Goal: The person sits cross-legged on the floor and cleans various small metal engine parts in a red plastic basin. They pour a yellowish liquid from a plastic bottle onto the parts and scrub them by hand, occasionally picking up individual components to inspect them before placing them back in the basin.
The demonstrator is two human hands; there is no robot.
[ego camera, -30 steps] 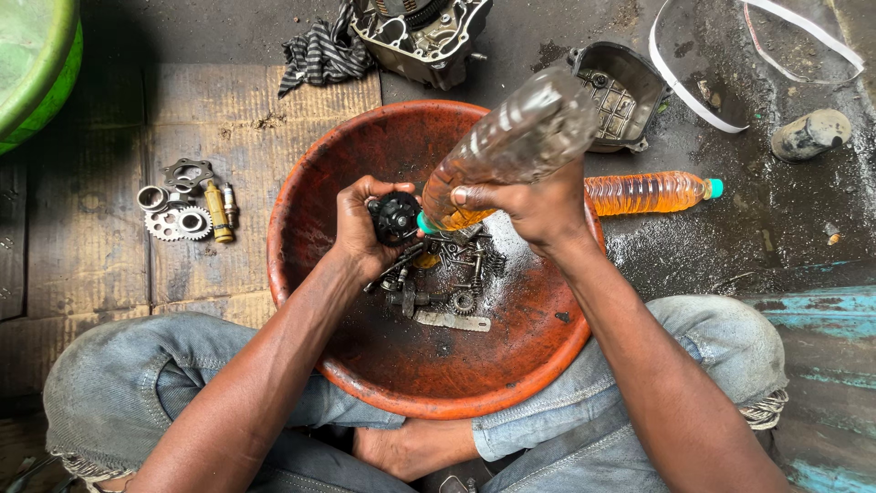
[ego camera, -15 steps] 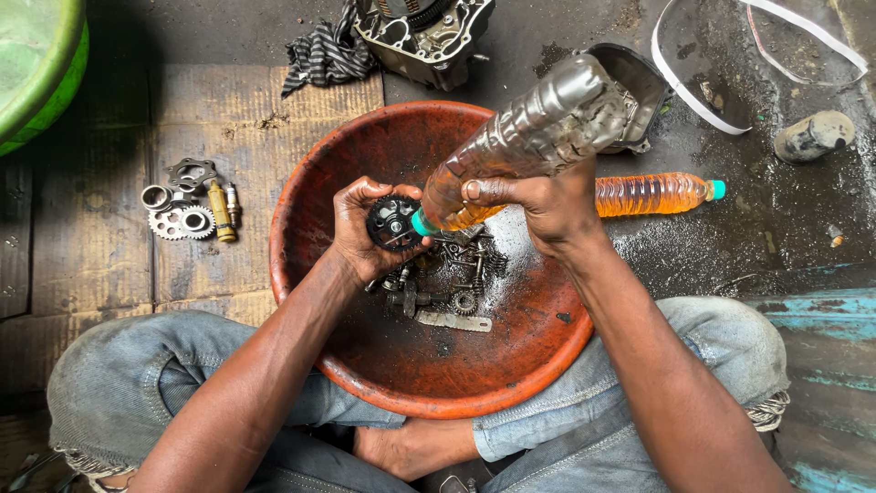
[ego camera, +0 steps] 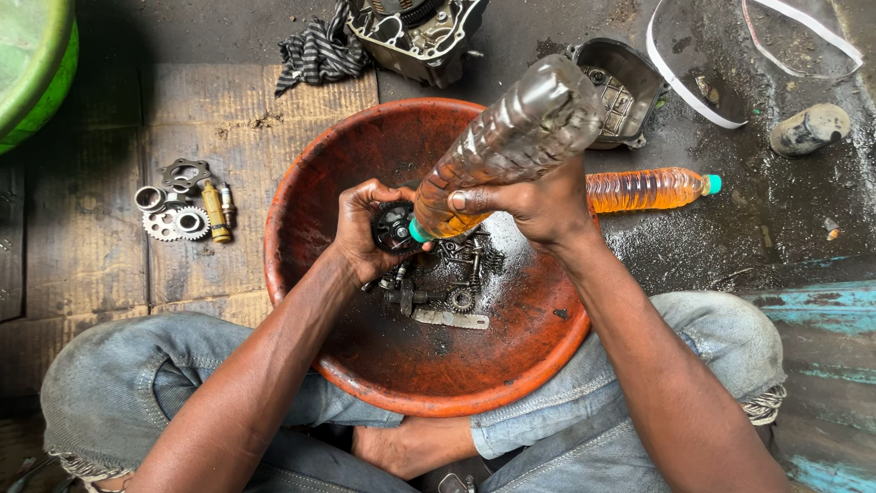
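My right hand (ego camera: 538, 205) grips a clear plastic bottle (ego camera: 506, 146) of amber liquid, tipped neck-down with its green cap end against a round black metal part (ego camera: 394, 226). My left hand (ego camera: 365, 228) holds that part over an orange-brown bowl (ego camera: 319, 173) resting between my knees. In the wet bottom of the bowl lie several small greasy parts (ego camera: 447, 283): gears, bolts, springs and a flat metal strip.
A second bottle of amber liquid (ego camera: 648, 189) lies on the ground right of the bowl. On cardboard at left sit sprockets, rings and a spark plug (ego camera: 187, 210). An engine casing (ego camera: 415, 32), a metal cover (ego camera: 625, 87), a striped rag (ego camera: 319, 50) and a green tub (ego camera: 36, 64) lie around.
The bottle has tilted and shifted slightly in my right hand. My left hand has turned the black part a little under the bottle's neck. Both stay over the bowl.
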